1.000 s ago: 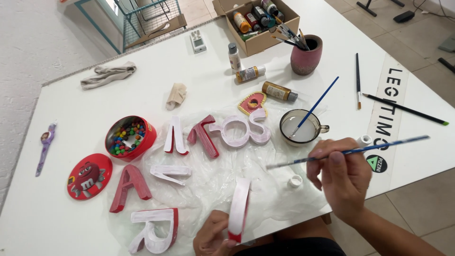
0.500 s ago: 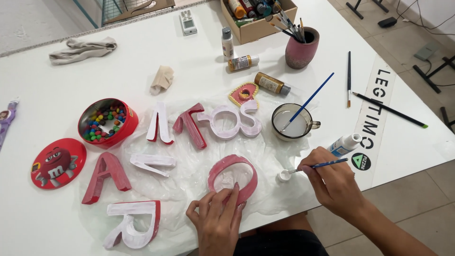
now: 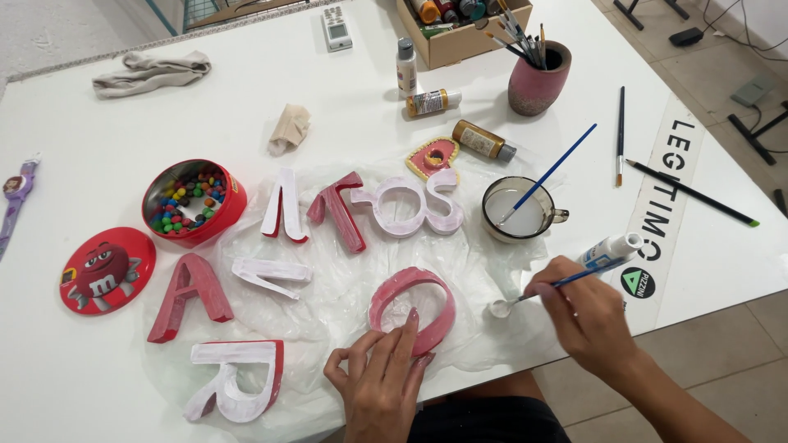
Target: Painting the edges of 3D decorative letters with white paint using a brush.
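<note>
My left hand (image 3: 384, 376) lies on the near rim of a red ring-shaped letter (image 3: 412, 308) that rests flat on a clear plastic sheet (image 3: 345, 279). In my right hand (image 3: 581, 314) is a thin blue paintbrush (image 3: 548, 288), its tip dipped into a small white cap (image 3: 498, 308) on the sheet. A white paint tube (image 3: 611, 249) lies just behind that hand. Other red and white block letters (image 3: 394, 209) are spread over the sheet.
A glass cup of white liquid with a blue brush in it (image 3: 519, 210) stands behind my right hand. A red tin of coloured candies (image 3: 194, 202) and its lid (image 3: 107, 269) sit at left. Paint bottles (image 3: 483, 140), a pink brush pot (image 3: 538, 78), a cardboard box (image 3: 460, 25) and loose brushes (image 3: 691, 193) lie further back.
The ring letter, held on edge a second ago, now lies flat under my left hand. My right hand has brought the brush down so its tip is in the white cap.
</note>
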